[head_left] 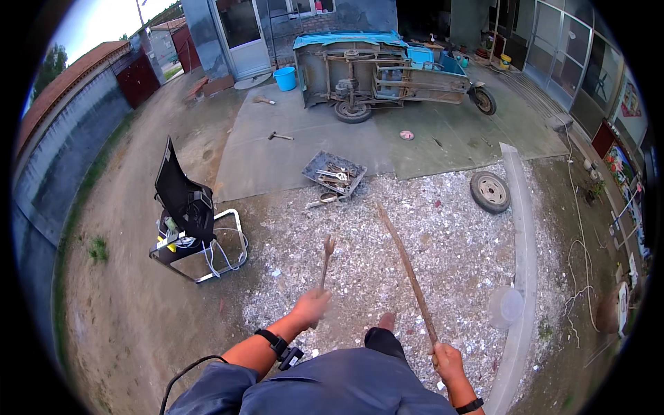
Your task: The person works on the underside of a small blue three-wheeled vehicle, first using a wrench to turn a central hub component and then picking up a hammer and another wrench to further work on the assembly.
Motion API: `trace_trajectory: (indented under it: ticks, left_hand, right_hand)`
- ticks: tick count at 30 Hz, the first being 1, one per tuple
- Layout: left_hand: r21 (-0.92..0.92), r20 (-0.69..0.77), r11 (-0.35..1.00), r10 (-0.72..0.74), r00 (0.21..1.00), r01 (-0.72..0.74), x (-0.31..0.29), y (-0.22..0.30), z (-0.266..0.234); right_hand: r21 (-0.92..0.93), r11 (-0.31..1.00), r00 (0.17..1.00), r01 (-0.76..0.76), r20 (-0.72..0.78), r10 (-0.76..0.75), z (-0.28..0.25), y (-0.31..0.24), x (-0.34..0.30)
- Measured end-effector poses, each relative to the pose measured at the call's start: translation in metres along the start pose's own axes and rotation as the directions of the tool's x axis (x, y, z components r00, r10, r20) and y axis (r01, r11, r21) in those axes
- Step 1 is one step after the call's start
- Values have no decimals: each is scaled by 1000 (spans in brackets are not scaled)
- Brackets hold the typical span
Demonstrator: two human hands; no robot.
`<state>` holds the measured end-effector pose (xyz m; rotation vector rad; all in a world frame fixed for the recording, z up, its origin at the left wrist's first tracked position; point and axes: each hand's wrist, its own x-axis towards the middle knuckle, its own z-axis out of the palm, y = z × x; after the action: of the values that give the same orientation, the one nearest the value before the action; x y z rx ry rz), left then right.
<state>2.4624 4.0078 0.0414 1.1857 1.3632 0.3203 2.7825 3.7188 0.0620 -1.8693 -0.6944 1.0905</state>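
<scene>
My left hand (312, 307) is closed around the lower end of a short, rusty wrench (326, 259). Its forked end points away from me; the hand is slightly blurred. My right hand (447, 361) grips the near end of a long brown stick (408, 270), which slants forward and to the left over the gravel. Whether the stick is wood or rusted metal I cannot tell. Ahead of both hands sits a grey tray (356, 185) full of metal tools (335, 174). A three-wheeled cargo vehicle (332, 75) lies on its side farther off.
A black chair (187, 200) with cables on it stands at left. On the gravel at right lies a loose wheel (490, 192), beside a concrete curb (520, 228) and a translucent round basin (505, 307). A hammer (281, 136) and a blue bucket (284, 79) are on the paving.
</scene>
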Motion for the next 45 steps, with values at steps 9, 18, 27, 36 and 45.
trace_trajectory:
  ticks: [9,18,27,36,45]
  left_hand:
    - [247,-343,913,-231,910,325,84,-21,-35]
    - [304,-303,881,-272,913,363,330,109,-25]
    - [379,-328,925,91,940,42,572,354,-33]
    - [2,-553,978,-174,815,210,723,435,-17]
    - [-102,-588,932,-338,735,347,849,528,-12]
  right_hand:
    - [-288,934,968,209,-72,-239,-78,-93,277]
    - [-358,925,980,128,-100,-174,-100,-219,537]
    - [-356,904,960,238,-57,-275,-131,-330,802]
    - [-514,759,904,400,84,-420,-165,-525,1116]
    - [-572,706,905,417,185,-384,-132,-671,1369]
